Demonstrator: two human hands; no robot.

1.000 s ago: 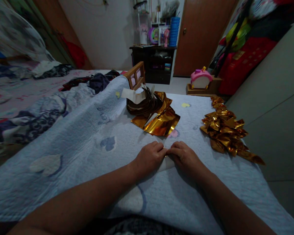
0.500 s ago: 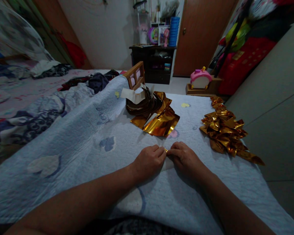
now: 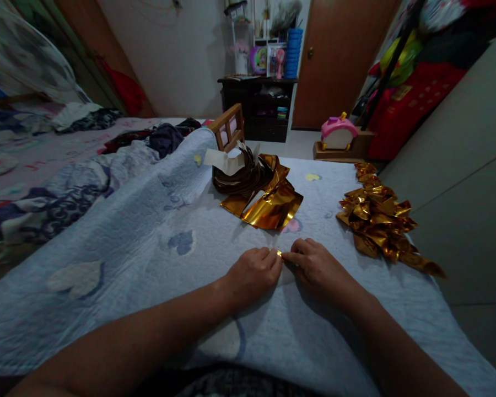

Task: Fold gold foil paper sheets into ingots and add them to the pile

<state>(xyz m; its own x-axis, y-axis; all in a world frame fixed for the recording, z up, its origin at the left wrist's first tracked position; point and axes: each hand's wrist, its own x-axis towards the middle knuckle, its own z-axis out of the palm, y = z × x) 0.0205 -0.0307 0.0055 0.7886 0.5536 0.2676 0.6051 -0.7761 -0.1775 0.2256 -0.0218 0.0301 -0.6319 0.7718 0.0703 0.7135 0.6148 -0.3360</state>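
Observation:
Between the fingertips of both hands shows a small glint of gold foil paper [image 3: 279,253]; most of the piece is hidden by the fingers. My left hand [image 3: 256,273] is closed around it from the left, knuckles up. From the right, my right hand [image 3: 312,264] pinches or presses at the same piece with thumb and index finger. Beyond the hands lies a stack of gold foil paper sheets [image 3: 275,212], some curled with pale backs showing. To the right sits a heap of folded gold foil pieces [image 3: 378,215].
Everything rests on a pale blue quilt [image 3: 144,286] with heart patterns. A wooden rail [image 3: 227,128] stands behind the stack. Farther off are a dark cabinet [image 3: 256,110], a pink toy case [image 3: 339,134] and a fan [image 3: 25,52]. A pale panel [image 3: 471,182] borders the right side.
The fingers have shifted slightly at the foil, and a little more gold shows between them. My right index finger looks straighter. The stack and the heap stay put.

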